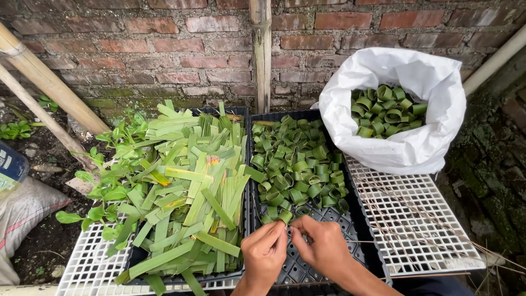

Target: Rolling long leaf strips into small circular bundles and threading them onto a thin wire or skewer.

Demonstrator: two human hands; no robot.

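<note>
My left hand (264, 254) and my right hand (323, 246) meet at the bottom centre, fingertips pinched together on a small curled green leaf strip (285, 217) above a black grid tray (350, 227). That tray holds a heap of several rolled leaf rings (296, 164). To the left, another black tray (224, 275) carries a thick pile of flat cut green leaf strips (192, 186). A white sack (405, 98) at the upper right is open and filled with more rolled leaf rings (386, 109).
White plastic grids (416, 219) lie under the trays, with thin sticks (405, 211) across the right one. A brick wall (164, 49) and bamboo poles (261, 49) stand behind. Leafy plants (109, 159) and a grey sack (22, 214) sit at left.
</note>
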